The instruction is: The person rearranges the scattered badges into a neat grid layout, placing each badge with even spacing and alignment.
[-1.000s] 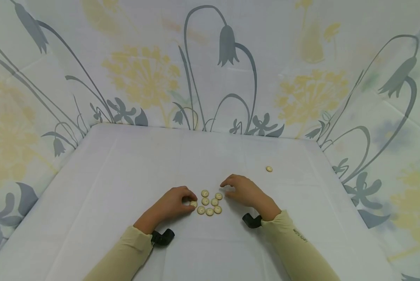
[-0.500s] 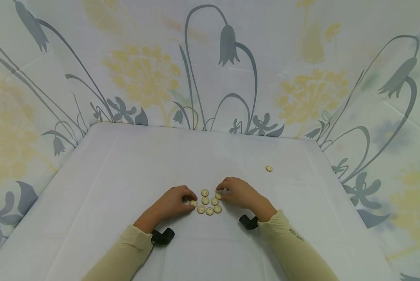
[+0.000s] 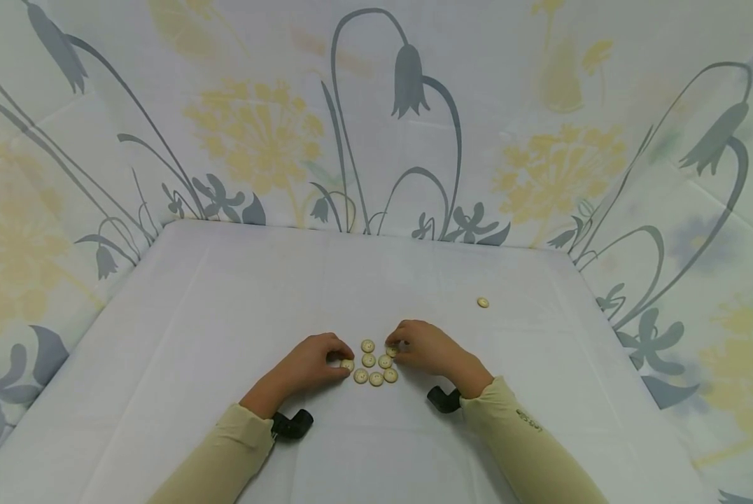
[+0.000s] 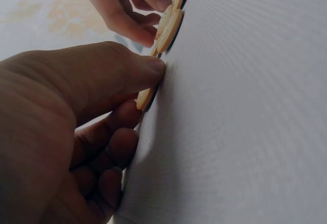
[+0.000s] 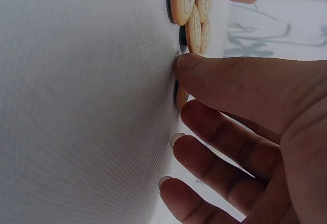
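Several small round wooden discs with drawings on their faces lie flat in a cluster, among them a front disc and a back disc. At the cluster's left side my left hand pinches a wooden disc between thumb and forefinger; the thumb partly hides it. On the right, my right hand holds another wooden disc the same way, its thumb tip on the cloth and the other fingers loosely bent. Both pinched discs rest on the table.
One lone wooden disc lies farther back on the right. A white cloth covers the table. Behind and at both sides hangs a flower-printed curtain. Each wrist bears a black camera mount.
My right hand has moved left and slightly toward me, from beside the cluster onto its right back disc, which it now pinches. The left hand has stayed on its disc.
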The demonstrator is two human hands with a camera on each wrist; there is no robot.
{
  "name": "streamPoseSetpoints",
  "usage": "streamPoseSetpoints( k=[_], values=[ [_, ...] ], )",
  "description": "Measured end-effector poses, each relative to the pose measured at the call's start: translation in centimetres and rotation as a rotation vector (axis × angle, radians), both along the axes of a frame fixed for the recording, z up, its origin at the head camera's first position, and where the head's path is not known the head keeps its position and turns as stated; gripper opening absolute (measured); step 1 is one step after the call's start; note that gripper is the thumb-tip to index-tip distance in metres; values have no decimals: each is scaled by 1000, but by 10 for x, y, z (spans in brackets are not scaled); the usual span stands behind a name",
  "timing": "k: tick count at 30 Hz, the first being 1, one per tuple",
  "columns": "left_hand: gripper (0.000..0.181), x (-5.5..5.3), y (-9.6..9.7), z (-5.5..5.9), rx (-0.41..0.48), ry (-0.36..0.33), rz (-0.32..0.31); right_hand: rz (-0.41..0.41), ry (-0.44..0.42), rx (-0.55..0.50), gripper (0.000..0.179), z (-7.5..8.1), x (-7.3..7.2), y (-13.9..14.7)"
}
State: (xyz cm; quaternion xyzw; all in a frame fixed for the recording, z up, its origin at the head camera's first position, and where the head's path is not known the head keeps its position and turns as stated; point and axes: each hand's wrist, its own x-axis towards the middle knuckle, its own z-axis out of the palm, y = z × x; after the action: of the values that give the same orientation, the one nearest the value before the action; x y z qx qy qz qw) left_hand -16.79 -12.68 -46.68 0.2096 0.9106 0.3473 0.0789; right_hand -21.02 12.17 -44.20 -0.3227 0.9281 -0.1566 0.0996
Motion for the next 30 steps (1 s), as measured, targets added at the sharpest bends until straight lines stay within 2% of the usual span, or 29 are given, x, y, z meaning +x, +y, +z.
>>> streamPoseSetpoints(
  k=[20, 30],
  values=[
    [18, 1, -1, 0, 8, 1, -10, -25, -18, 2, 18, 0, -2, -1],
    [18, 1, -1, 1, 7, 4, -14, -84, -25, 1, 16, 5, -4, 2]
  ],
)
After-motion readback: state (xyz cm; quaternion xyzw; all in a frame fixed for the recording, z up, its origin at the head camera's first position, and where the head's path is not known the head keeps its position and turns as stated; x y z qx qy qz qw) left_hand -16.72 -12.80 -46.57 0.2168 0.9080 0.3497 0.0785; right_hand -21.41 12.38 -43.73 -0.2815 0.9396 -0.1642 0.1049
